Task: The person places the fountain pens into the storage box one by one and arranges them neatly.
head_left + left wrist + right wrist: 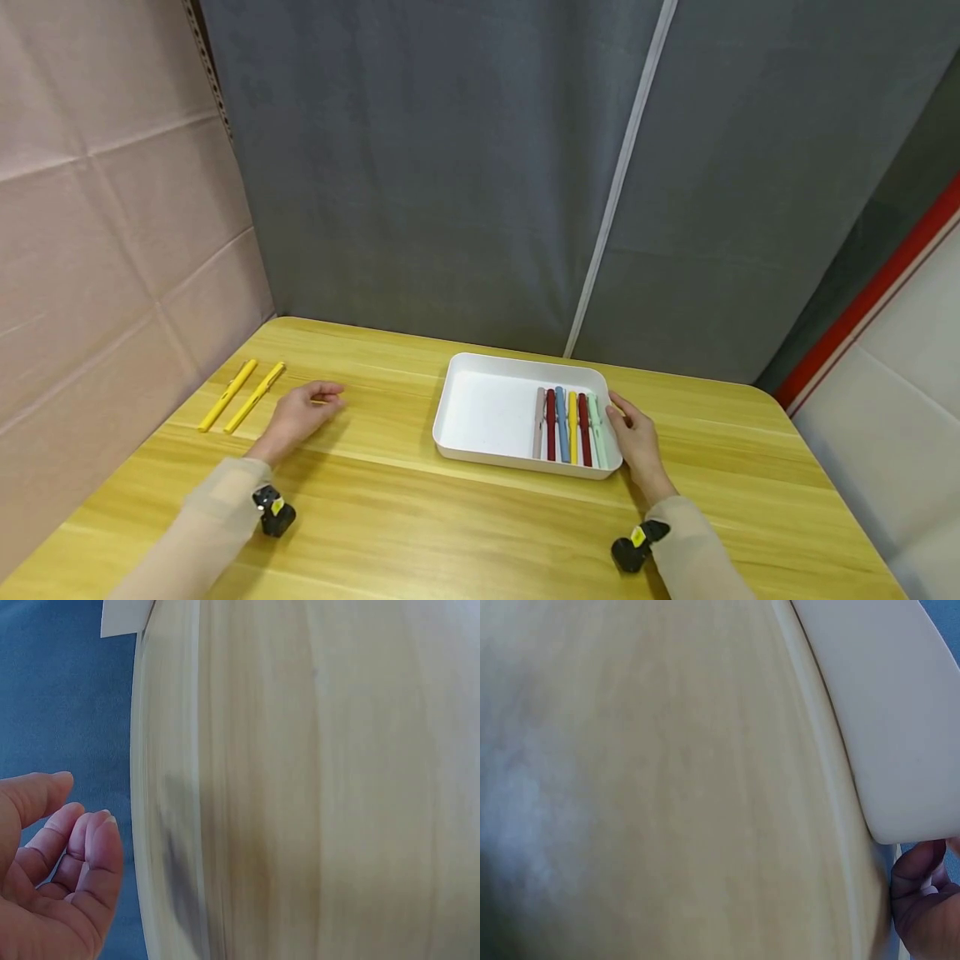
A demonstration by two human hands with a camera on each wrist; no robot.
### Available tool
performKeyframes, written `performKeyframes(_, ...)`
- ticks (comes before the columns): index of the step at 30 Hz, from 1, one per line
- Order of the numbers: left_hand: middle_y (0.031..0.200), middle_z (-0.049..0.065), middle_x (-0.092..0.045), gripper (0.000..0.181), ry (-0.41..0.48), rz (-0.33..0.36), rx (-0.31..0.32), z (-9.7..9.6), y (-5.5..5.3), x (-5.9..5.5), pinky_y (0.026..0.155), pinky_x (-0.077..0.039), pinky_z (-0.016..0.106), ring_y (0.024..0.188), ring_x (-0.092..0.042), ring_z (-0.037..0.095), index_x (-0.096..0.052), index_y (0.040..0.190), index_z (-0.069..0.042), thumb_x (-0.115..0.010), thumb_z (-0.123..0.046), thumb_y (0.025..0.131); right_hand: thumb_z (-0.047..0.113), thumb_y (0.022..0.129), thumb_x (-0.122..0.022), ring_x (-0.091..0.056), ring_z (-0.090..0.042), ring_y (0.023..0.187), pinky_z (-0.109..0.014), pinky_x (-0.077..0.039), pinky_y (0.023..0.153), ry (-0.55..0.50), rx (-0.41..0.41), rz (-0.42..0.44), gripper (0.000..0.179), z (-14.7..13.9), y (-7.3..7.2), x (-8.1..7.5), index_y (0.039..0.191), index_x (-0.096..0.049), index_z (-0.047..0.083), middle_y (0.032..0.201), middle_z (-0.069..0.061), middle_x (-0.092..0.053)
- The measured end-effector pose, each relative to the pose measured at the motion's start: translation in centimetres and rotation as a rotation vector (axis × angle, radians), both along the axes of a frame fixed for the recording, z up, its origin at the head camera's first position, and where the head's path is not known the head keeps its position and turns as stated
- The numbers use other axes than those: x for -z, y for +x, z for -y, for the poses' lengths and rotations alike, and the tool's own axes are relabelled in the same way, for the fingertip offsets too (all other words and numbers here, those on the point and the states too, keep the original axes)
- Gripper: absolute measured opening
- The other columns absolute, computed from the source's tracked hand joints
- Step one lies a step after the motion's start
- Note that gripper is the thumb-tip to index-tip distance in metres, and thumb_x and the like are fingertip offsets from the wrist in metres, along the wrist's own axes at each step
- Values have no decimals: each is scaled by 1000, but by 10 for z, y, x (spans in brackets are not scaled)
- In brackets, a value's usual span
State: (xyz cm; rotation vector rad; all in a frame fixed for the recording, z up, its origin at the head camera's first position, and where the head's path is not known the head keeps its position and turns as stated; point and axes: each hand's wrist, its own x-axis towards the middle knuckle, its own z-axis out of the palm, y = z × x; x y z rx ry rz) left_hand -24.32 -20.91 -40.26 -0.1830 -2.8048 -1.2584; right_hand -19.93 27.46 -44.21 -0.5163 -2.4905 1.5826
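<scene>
A white tray sits on the table, with several pens lined up side by side in its right part. They are a greyish pen, a dark red pen, a blue pen, a yellow pen, another dark red pen and a mint green pen. My right hand holds the tray's right edge, its fingers bent in the right wrist view. My left hand, loosely curled and holding nothing, hovers beside two yellow pens at the left.
The wooden table ends at a grey curtain behind the tray. A pale pink cloth wall borders the left side, and a white panel with a red strip borders the right.
</scene>
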Motion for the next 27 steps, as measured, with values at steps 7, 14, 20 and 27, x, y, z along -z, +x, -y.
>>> performKeyframes(7, 103, 19, -63, 33, 5, 24, -14, 6, 1, -1, 64, -47, 18, 86, -60, 19, -59, 116, 6, -62, -15, 90, 26, 101, -42, -45, -21, 95, -16, -41, 65, -8, -2, 10, 45, -2, 0, 1, 143, -41, 11, 127, -17, -50)
performKeyframes(14, 103, 19, -64, 33, -24, -5, -15, 15, 0, -4, 66, -46, 18, 89, -60, 22, -60, 116, 6, -62, -14, 90, 28, 101, -43, -45, -19, 94, -15, -42, 65, -19, 2, 11, 45, -1, 0, 2, 143, -41, 12, 128, -17, -50)
performKeyframes(20, 104, 21, -62, 33, -14, -4, -10, 22, 0, -5, 64, -47, 17, 87, -60, 20, -59, 117, 8, -61, -13, 91, 27, 101, -43, -46, -19, 94, -15, -42, 65, -26, -2, 4, 44, -2, 1, 2, 142, -42, 11, 127, -17, -50)
performKeyframes(27, 103, 21, -62, 34, -34, -8, -18, 26, 2, -6, 66, -46, 17, 92, -61, 27, -58, 117, 8, -61, -14, 91, 25, 101, -43, -45, -20, 95, -15, -42, 66, -23, 0, 5, 45, -1, 1, 1, 143, -41, 11, 128, -17, -50)
